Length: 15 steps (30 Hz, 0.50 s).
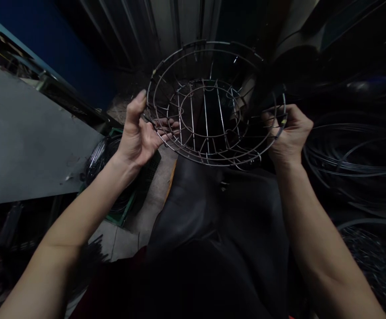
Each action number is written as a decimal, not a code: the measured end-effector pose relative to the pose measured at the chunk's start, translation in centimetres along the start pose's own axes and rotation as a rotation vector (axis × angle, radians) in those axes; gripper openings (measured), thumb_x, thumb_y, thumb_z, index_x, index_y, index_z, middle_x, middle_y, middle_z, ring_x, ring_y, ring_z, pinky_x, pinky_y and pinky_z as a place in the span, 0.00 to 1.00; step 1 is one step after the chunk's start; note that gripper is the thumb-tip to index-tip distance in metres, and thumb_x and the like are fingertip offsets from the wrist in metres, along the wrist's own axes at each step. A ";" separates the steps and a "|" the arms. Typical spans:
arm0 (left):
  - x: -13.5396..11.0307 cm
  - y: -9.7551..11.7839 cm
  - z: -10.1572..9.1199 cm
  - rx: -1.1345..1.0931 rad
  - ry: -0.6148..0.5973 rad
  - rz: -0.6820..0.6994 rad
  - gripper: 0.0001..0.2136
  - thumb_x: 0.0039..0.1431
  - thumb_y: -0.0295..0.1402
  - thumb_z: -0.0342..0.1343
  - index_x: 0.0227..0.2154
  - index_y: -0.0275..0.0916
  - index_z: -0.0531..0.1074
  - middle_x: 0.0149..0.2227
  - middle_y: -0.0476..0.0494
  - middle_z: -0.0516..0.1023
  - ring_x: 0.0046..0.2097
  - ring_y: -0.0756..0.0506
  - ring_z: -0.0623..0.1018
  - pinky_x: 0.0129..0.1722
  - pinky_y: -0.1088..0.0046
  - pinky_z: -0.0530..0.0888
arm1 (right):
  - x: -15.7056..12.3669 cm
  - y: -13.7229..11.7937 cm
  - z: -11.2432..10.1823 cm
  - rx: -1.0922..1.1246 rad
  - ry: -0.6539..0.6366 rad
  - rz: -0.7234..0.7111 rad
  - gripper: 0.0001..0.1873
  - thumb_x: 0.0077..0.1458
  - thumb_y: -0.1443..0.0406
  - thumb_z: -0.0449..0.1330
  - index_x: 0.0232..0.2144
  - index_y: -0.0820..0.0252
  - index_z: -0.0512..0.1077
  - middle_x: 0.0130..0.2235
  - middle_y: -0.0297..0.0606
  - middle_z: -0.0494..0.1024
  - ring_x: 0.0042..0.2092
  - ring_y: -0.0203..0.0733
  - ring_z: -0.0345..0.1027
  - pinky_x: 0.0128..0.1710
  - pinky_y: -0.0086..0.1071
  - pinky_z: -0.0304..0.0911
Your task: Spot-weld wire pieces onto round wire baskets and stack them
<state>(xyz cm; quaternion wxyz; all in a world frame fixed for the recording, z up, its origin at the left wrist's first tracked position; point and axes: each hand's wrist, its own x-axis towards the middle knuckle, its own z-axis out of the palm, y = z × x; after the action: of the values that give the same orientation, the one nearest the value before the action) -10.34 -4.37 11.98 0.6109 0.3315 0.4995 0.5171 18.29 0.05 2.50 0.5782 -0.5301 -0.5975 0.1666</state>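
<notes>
A round wire basket (pixel 207 136) is held up in front of me between both hands. It has a wide double rim, a smaller ring at the bottom and straight bars across that ring. My left hand (pixel 145 128) supports its left side, with the thumb at the rim and the fingers reaching under the wires. On the opposite side, my right hand (pixel 287 128) grips the rim, its fingers partly hidden behind the wires. Small yellowish marks show on the rim near each hand.
At left, a grey metal sheet (pixel 29 141) juts out beside a green crate (pixel 123 218) with dark coiled wire. Large wire coils (pixel 355 148) lie at right, above a container of small metal pieces (pixel 375 252). Behind stands a corrugated panel (pixel 166 31).
</notes>
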 end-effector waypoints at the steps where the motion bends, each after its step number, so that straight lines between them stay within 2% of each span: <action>1: 0.0 0.0 0.0 -0.003 -0.010 0.006 0.27 0.57 0.56 0.44 0.48 0.38 0.62 0.40 0.38 0.75 0.45 0.40 0.77 0.44 0.60 0.76 | 0.0 0.0 0.0 -0.003 0.003 0.005 0.08 0.50 0.61 0.62 0.27 0.61 0.69 0.27 0.32 0.72 0.29 0.34 0.64 0.32 0.30 0.61; 4: 0.1 0.0 0.0 -0.025 -0.030 0.014 0.27 0.57 0.55 0.45 0.48 0.38 0.62 0.40 0.37 0.75 0.45 0.39 0.77 0.44 0.59 0.76 | 0.1 0.0 0.0 0.009 -0.003 0.014 0.07 0.50 0.62 0.61 0.27 0.61 0.70 0.28 0.34 0.73 0.31 0.34 0.65 0.34 0.30 0.62; 8: 0.1 -0.1 0.0 -0.005 0.000 0.002 0.26 0.56 0.56 0.45 0.47 0.40 0.62 0.40 0.38 0.75 0.48 0.38 0.76 0.44 0.58 0.76 | 0.2 -0.3 0.1 0.063 0.004 0.023 0.05 0.49 0.64 0.62 0.26 0.60 0.70 0.28 0.34 0.73 0.31 0.36 0.66 0.36 0.32 0.63; 12: 0.1 -0.1 -0.1 0.040 -0.001 0.001 0.26 0.51 0.57 0.50 0.45 0.44 0.64 0.40 0.40 0.76 0.49 0.37 0.75 0.44 0.57 0.76 | 0.2 -0.1 0.6 0.091 -0.010 0.098 0.04 0.51 0.65 0.62 0.27 0.58 0.70 0.29 0.34 0.74 0.32 0.35 0.66 0.37 0.31 0.64; 15: 0.2 -0.1 -0.2 0.039 -0.030 0.016 0.25 0.48 0.56 0.53 0.43 0.45 0.65 0.38 0.42 0.77 0.48 0.38 0.76 0.44 0.58 0.76 | 0.4 0.5 0.3 0.113 -0.043 0.101 0.03 0.51 0.65 0.62 0.29 0.58 0.71 0.31 0.35 0.76 0.33 0.35 0.68 0.37 0.31 0.65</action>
<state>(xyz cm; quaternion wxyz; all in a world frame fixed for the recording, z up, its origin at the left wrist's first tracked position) -10.49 -4.21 11.78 0.6076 0.3549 0.4977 0.5071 18.36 0.63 2.21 0.5849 -0.5225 -0.5718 0.2406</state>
